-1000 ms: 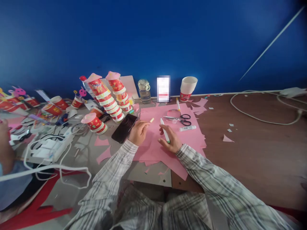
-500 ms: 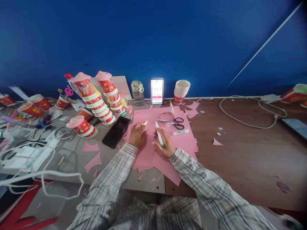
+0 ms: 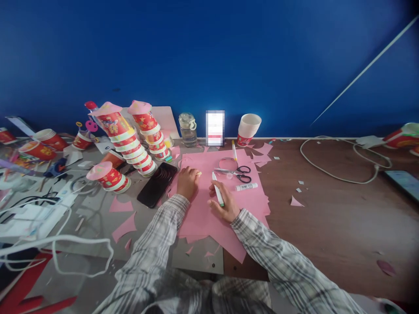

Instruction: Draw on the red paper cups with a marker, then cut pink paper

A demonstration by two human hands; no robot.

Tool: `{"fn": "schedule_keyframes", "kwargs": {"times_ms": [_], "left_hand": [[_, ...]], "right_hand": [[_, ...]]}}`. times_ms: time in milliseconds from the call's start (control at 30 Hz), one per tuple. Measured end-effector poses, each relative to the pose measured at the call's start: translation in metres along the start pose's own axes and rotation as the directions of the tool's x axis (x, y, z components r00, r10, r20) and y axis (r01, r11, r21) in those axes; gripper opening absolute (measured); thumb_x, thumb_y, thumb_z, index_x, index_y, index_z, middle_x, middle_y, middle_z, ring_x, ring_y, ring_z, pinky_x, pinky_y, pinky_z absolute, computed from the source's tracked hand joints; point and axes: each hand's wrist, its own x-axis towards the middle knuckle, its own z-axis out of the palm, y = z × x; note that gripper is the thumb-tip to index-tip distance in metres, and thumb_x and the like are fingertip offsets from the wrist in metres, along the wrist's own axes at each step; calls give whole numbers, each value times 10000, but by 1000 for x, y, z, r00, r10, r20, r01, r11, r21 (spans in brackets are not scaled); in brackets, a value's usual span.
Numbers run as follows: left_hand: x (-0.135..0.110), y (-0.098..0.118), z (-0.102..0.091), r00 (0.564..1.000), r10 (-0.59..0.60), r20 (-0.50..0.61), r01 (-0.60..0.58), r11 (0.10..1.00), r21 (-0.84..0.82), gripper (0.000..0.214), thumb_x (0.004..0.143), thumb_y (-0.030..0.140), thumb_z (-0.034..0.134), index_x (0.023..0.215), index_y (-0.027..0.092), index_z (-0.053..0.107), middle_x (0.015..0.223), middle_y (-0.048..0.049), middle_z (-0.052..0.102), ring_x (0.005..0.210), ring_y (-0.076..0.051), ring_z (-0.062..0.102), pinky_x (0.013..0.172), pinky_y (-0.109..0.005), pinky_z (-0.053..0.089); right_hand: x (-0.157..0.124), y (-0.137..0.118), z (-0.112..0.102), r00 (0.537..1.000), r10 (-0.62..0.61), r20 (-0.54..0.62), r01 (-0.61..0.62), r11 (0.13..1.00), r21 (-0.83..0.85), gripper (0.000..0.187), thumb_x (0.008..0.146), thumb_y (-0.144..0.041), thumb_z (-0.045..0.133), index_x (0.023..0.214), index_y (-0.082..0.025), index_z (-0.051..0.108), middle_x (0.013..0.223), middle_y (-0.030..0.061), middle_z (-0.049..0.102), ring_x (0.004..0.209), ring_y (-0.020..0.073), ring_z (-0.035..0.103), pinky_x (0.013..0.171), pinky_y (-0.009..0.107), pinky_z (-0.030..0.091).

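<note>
My left hand (image 3: 187,182) rests on the pink paper sheet (image 3: 203,213), fingers curled round a small cream piece, perhaps a pen cap (image 3: 198,173). My right hand (image 3: 224,204) lies just right of it on the same sheet, closed on a white marker (image 3: 218,195) with a green end, its tip pointing away from me. Both sleeves are grey plaid. Beyond the hands lie black-handled scissors (image 3: 236,171), a white glue stick (image 3: 246,187) and a yellow-tipped marker (image 3: 234,150).
A black phone (image 3: 157,184) lies left of the pink sheet. Stacks of red paper cups (image 3: 131,141) with pink lids stand at the back left, a glass jar (image 3: 187,129) and white cups (image 3: 248,128) by the blue wall. White cables (image 3: 340,174) cross the brown table; pink scraps are scattered about.
My left hand has lowered onto the pink sheet, the cream piece now close to the paper. The right hand with the marker stays put. The view has swung right.
</note>
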Motion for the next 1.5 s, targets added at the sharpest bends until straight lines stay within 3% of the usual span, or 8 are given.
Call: {"fn": "schedule_keyframes", "kwargs": {"times_ms": [200, 433, 933, 1500], "left_hand": [[-4, -3, -5, 997, 39, -67, -45, 995, -90, 176, 755, 134, 394, 847, 153, 542, 887, -77, 562, 899, -163, 489, 832, -334, 416], [-1, 3, -8, 989, 143, -28, -145, 970, -195, 220, 710, 62, 385, 823, 167, 541, 862, -55, 559, 867, -143, 506, 795, -295, 435], [-5, 3, -9, 996, 94, -11, -93, 941, -327, 268, 688, 32, 386, 891, 159, 508, 899, -58, 542, 855, -124, 507, 772, -269, 440], [-8, 12, -12, 986, 161, 39, -133, 911, -390, 203, 784, 116, 365, 906, 167, 519, 920, -59, 546, 894, -131, 499, 806, -287, 439]], "right_hand": [[0, -1, -1, 1000, 28, -14, -27, 997, 69, 563, 789, -439, 544, 1260, -200, 350, 1004, 96, 559, 791, 173, 619, 763, 374, 551], [3, -6, -3, 1000, 30, 6, -30, 997, 68, 520, 794, -412, 545, 1240, -199, 384, 971, 85, 567, 818, 179, 610, 776, 359, 548], [0, -7, -6, 989, 8, 146, -29, 989, 142, 442, 821, -380, 513, 1212, -185, 444, 869, 67, 598, 759, 162, 601, 700, 309, 545], [-1, -6, -4, 987, 5, 160, -27, 991, 135, 444, 813, -354, 531, 1220, -198, 445, 877, 66, 605, 719, 150, 601, 684, 303, 546]]}}
